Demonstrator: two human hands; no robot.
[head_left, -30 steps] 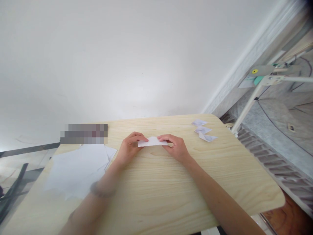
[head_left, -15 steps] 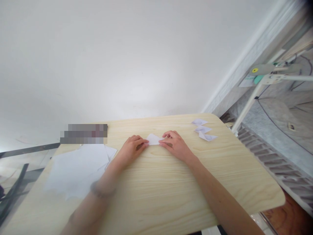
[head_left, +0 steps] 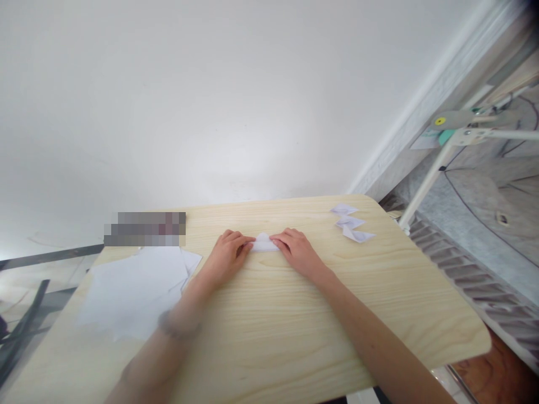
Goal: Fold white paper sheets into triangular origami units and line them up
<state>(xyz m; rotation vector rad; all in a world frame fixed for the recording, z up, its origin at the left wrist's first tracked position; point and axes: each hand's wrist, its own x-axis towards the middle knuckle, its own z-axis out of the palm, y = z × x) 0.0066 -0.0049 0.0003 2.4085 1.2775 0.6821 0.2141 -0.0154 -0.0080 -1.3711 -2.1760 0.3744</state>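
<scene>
A small folded piece of white paper (head_left: 263, 243) lies on the wooden table between my two hands, its rounded peak pointing toward the wall. Thumb and fingers of my left hand (head_left: 229, 251) pinch its left end. At the other end, my right hand (head_left: 297, 251) grips the paper the same way, fingertips close to the peak. The paper's two ends are partly hidden under my fingers. To the right, folded white paper shapes (head_left: 350, 223) with pointed tips stand in a row.
A loose stack of white paper sheets (head_left: 135, 286) spreads over the left of the table (head_left: 269, 325). Behind it sits a pixelated dark object (head_left: 145, 229). A white wall rises along the table's far edge. A white metal frame (head_left: 429, 182) stands beyond the right edge.
The paper between my hands now shows a lower peak and a flatter strip along its front. My right hand's fingers have drawn closer together and moved slightly left.
</scene>
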